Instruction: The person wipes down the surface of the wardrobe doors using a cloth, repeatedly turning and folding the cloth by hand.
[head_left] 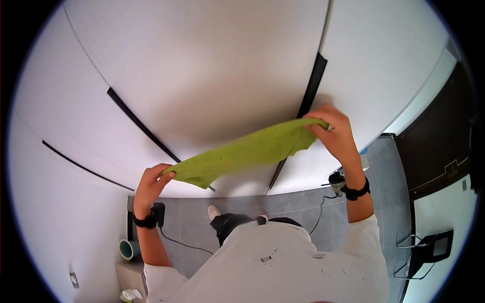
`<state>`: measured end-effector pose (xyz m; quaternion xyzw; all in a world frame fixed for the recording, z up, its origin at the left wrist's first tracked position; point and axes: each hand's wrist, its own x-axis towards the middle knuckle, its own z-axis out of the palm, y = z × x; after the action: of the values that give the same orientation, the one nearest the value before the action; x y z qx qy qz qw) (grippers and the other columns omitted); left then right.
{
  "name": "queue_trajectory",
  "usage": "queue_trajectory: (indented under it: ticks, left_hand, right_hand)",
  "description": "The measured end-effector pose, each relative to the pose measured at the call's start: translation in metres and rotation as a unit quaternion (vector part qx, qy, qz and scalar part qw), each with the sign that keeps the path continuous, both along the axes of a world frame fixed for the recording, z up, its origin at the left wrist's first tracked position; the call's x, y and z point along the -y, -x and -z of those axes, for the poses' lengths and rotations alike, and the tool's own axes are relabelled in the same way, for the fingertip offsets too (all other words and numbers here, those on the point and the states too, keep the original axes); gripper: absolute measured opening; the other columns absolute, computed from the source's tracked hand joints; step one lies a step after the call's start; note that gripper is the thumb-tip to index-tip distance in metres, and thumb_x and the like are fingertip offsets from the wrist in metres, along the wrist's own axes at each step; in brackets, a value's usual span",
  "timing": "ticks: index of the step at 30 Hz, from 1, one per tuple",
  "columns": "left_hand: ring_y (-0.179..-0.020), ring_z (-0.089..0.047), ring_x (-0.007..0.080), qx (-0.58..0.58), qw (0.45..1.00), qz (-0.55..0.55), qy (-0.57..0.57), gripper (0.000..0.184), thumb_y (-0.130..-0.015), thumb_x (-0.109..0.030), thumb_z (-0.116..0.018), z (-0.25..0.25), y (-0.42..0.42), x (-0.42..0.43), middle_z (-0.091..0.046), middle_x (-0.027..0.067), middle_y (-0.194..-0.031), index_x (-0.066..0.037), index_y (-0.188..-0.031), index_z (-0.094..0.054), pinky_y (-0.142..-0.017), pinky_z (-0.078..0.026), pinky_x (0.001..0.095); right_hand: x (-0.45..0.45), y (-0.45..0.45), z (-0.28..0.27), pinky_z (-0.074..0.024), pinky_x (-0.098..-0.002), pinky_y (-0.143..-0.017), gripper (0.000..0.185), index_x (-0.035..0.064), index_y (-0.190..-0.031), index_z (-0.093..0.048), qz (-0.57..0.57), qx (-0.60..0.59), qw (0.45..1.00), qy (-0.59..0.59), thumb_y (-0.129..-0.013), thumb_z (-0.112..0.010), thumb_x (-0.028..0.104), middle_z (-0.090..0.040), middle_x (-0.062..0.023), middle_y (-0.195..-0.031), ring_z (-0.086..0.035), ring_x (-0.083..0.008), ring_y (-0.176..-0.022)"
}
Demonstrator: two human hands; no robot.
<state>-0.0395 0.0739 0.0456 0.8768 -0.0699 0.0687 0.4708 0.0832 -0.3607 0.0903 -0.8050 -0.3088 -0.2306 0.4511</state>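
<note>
A green cloth is stretched out in the air between my two hands, in front of the white cabinet doors. My left hand pinches its left end between thumb and fingers. At the upper right, my right hand grips the other end, which sits higher, so the cloth slants. Its lower edge hangs loose and is a little blurred. Each wrist wears a black strap with a small device on it.
Tall white doors with black handles stand in front of me. On the grey floor lie thin cables. A green-rimmed bin is at lower left, a black chair at lower right, and a dark door on the right.
</note>
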Motion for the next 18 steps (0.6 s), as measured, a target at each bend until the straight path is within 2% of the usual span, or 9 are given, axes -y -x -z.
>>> queue_trajectory:
  ticks: [4, 7, 8, 9, 10, 13, 15, 17, 18]
  left_hand:
    - [-0.064, -0.056, 0.011, 0.088, 0.996, -0.013, -0.006, 0.016, -0.091, -0.009, -0.06, -0.014, -0.004, 0.028, -0.062, 0.0069, -0.074, 0.004, -0.099, -0.063, -0.062, -0.044, 0.0246]
    - [-0.048, -0.053, 0.0097, 0.083, 0.995, -0.044, 0.037, 0.02, -0.094, -0.012, -0.057, -0.037, -0.001, 0.048, -0.06, 0.0067, -0.067, 0.004, -0.105, -0.061, -0.049, -0.043, 0.0232]
    - [-0.046, -0.051, 0.01, 0.079, 0.989, -0.042, 0.116, 0.022, -0.095, -0.013, -0.054, -0.039, -0.002, 0.058, -0.058, 0.0056, -0.063, 0.004, -0.109, -0.059, -0.048, -0.044, 0.0236]
    - [-0.043, -0.05, 0.0104, 0.076, 0.977, -0.04, 0.195, 0.025, -0.097, -0.014, -0.052, -0.041, -0.004, 0.068, -0.057, 0.0046, -0.06, 0.004, -0.113, -0.057, -0.046, -0.044, 0.0239]
    - [-0.039, -0.047, 0.0112, 0.056, 0.971, -0.04, 0.228, 0.029, -0.099, -0.018, -0.048, -0.041, -0.005, 0.076, -0.049, 0.0001, -0.051, 0.003, -0.118, -0.055, -0.05, -0.046, 0.0247]
    - [-0.035, -0.043, 0.0119, 0.066, 0.952, -0.013, 0.299, 0.031, -0.1, -0.022, -0.045, -0.024, -0.014, 0.088, -0.04, -0.0029, -0.045, -0.001, -0.119, -0.055, -0.055, -0.047, 0.0243]
    - [-0.033, -0.043, 0.013, 0.007, 0.924, -0.037, 0.381, 0.032, -0.1, -0.026, -0.044, -0.011, -0.025, 0.087, -0.038, -0.0037, -0.043, -0.003, -0.121, -0.053, -0.061, -0.048, 0.027]
    - [-0.033, -0.043, 0.0142, -0.042, 0.931, -0.048, 0.359, 0.031, -0.1, -0.026, -0.044, -0.009, -0.027, 0.103, -0.036, -0.0037, -0.043, -0.004, -0.12, -0.053, -0.065, -0.049, 0.0287]
    - [-0.048, -0.059, 0.0173, -0.075, 0.94, 0.015, 0.333, 0.029, -0.099, -0.026, -0.046, -0.008, -0.029, 0.101, -0.053, 0.0008, -0.055, -0.006, -0.12, -0.052, -0.07, -0.05, 0.0296]
  right_hand:
    - [0.004, 0.005, -0.026, -0.0438, -0.0279, -0.049, 0.015, 0.0062, -0.083, -0.068, 0.234, 0.15, 0.959, 0.061, -0.076, -0.076, 0.017, -0.06, -0.0066, -0.075, -0.056, -0.0215, -0.058]
    - [-0.005, 0.012, -0.045, -0.0434, -0.0262, -0.049, 0.015, 0.0056, -0.087, -0.069, 0.267, 0.049, 0.962, 0.038, -0.08, -0.073, 0.018, -0.061, -0.0053, -0.068, -0.057, -0.016, -0.056]
    - [-0.007, 0.011, -0.044, -0.0434, -0.0262, -0.049, 0.015, 0.0056, -0.087, -0.069, 0.27, 0.048, 0.961, 0.031, -0.08, -0.073, 0.018, -0.061, -0.0053, -0.068, -0.057, -0.016, -0.056]
    - [-0.008, 0.008, -0.043, -0.0424, -0.0247, -0.048, 0.015, 0.0055, -0.091, -0.069, 0.214, 0.024, 0.972, -0.099, -0.083, -0.071, 0.018, -0.061, -0.0043, -0.065, -0.056, -0.0123, -0.054]
    - [-0.007, 0.006, -0.04, -0.0414, -0.0231, -0.047, 0.016, 0.0053, -0.095, -0.069, 0.153, 0.0, 0.962, -0.225, -0.086, -0.068, 0.018, -0.061, -0.0033, -0.062, -0.055, -0.0086, -0.052]
    - [-0.002, -0.003, -0.028, -0.0367, -0.0206, -0.044, 0.019, 0.0044, -0.102, -0.067, 0.07, 0.002, 0.921, -0.384, -0.089, -0.064, 0.017, -0.056, 0.0022, -0.057, -0.048, -0.0041, -0.048]
    - [0.002, 0.005, -0.031, -0.0331, -0.0193, -0.043, 0.019, 0.0033, -0.106, -0.066, 0.106, -0.112, 0.924, -0.351, -0.091, -0.062, 0.015, -0.055, 0.0038, -0.061, -0.045, -0.0041, -0.046]
    - [0.002, 0.003, -0.027, -0.0327, -0.02, -0.042, 0.018, 0.0013, -0.107, -0.061, 0.055, -0.1, 0.912, -0.393, -0.093, -0.056, 0.011, -0.055, 0.0022, -0.066, -0.043, -0.0049, -0.045]
    - [0.002, 0.009, -0.034, -0.0347, -0.0201, -0.044, 0.019, 0.0023, -0.11, -0.058, 0.058, -0.116, 0.904, -0.408, -0.094, -0.055, 0.011, -0.055, 0.0017, -0.068, -0.047, -0.0054, -0.048]
